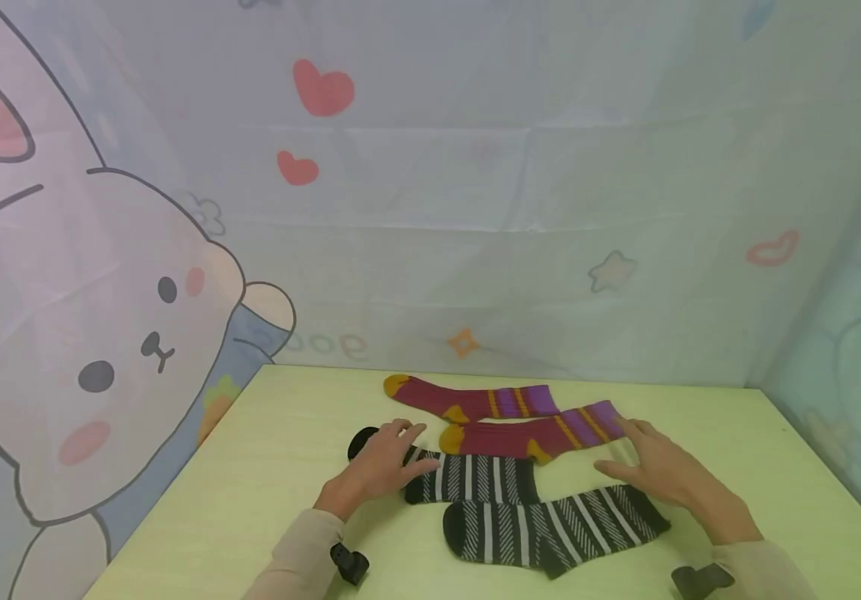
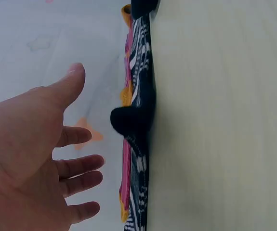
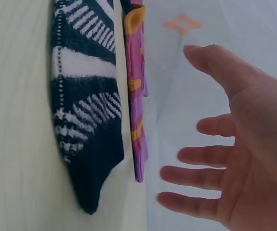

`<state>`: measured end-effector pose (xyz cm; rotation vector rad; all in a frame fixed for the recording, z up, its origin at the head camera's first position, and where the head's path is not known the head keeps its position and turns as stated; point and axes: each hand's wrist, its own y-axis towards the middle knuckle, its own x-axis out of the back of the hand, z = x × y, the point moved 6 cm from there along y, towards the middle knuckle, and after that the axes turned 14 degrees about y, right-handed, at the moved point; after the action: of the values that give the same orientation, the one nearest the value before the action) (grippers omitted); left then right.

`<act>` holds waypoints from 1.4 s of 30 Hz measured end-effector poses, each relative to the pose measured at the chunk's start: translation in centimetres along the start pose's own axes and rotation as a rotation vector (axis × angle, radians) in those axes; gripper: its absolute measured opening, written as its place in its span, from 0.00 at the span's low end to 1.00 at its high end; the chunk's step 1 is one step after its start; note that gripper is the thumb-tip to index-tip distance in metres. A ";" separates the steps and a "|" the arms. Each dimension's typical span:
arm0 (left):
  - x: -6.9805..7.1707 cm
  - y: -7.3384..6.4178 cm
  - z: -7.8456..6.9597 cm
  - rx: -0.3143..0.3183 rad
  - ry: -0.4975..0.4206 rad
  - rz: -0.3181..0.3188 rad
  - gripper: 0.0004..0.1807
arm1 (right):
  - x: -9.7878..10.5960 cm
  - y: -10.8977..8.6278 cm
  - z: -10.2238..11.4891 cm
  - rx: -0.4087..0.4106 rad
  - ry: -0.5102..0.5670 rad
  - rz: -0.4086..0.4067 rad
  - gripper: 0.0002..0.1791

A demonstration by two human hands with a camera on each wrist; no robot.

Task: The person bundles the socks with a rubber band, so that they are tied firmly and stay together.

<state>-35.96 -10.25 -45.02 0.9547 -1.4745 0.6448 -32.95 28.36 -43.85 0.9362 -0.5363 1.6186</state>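
Two maroon socks with mustard heels and toes and purple striped cuffs lie toward the back: one farther off (image 1: 468,400), one nearer (image 1: 505,436). In front of them are two black-and-white patterned socks, an upper one (image 1: 475,477) and a lower one (image 1: 505,533), overlapping slightly at the edges. My left hand (image 1: 381,462) hovers over the toe end of the upper patterned sock, fingers spread and holding nothing. To the right, my right hand (image 1: 658,462) is held near the cuffs of the nearer maroon sock and the lower patterned sock (image 3: 87,96). Its fingers are extended, with nothing in the palm.
All the socks lie flat on a pale yellow-green table (image 1: 250,500). A printed cloth backdrop (image 1: 475,208) with a rabbit and hearts rises behind the table's back edge. Small black devices are strapped at the left wrist (image 1: 349,564) and right wrist (image 1: 703,581).
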 end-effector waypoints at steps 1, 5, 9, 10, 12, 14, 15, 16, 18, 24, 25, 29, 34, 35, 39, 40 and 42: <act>0.0 0.0 -0.2 -0.011 0.016 -0.008 0.39 | 0.0 0.0 0.0 0.002 0.003 0.014 0.53; 0.1 -0.1 -1.2 -0.038 0.040 -0.014 0.36 | 0.0 -0.2 0.0 0.014 0.037 0.098 0.49; 0.1 -0.3 -2.1 -0.043 0.022 0.008 0.33 | -0.3 -0.5 0.1 0.002 0.079 0.213 0.47; 0.1 -0.4 -2.3 -0.042 0.022 0.011 0.33 | -0.4 -0.5 0.1 0.000 0.087 0.238 0.46; 0.1 -0.5 -2.7 -0.045 0.033 0.009 0.30 | -0.6 -0.7 0.1 -0.015 0.097 0.277 0.46; 0.1 -0.6 -3.1 -0.048 0.047 0.003 0.27 | -0.7 -0.7 0.1 -0.025 0.104 0.299 0.45; 0.0 -0.6 -3.3 -0.051 0.061 0.000 0.26 | -0.8 -0.8 0.0 -0.028 0.106 0.305 0.45; 0.0 -0.5 -3.4 -0.054 0.069 -0.002 0.25 | -0.8 -0.8 -0.1 -0.038 0.111 0.309 0.45; -0.2 -0.5 -3.6 -0.060 0.051 0.010 0.23 | -1.0 -0.9 -0.2 -0.058 0.123 0.315 0.46; -0.7 -0.9 -4.3 -0.047 -0.077 0.110 0.26 | -1.1 -1.2 -0.5 -0.100 0.168 0.325 0.43; -0.7 -0.9 -4.4 -0.045 -0.082 0.124 0.26 | -1.1 -1.2 -0.5 -0.106 0.173 0.322 0.42; -0.9 -0.9 -4.7 -0.047 -0.091 0.161 0.23 | -1.1 -1.4 -0.7 -0.148 0.192 0.318 0.39; -1.4 -0.7 -4.9 -0.076 -0.145 0.199 0.20 | -1.1 -1.9 -1.0 -0.220 0.221 0.308 0.31; -1.5 -0.6 -5.0 -0.086 -0.167 0.208 0.20 | -1.1 -2.0 -1.1 -0.242 0.240 0.303 0.30; -1.8 -0.4 -5.4 -0.139 -0.241 0.220 0.16 | -1.1 -2.1 -1.2 -0.279 0.292 0.276 0.25; -1.7 -0.4 -5.5 -0.155 -0.253 0.216 0.15 | -1.1 -2.0 -1.2 -0.277 0.295 0.269 0.24; -1.5 -0.3 -5.7 -0.185 -0.260 0.198 0.12 | -1.1 -2.0 -1.2 -0.272 0.305 0.257 0.22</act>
<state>-32.79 -5.35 -45.73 0.7759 -1.8427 0.5287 -31.31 29.09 -45.71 0.4208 -0.6619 1.8217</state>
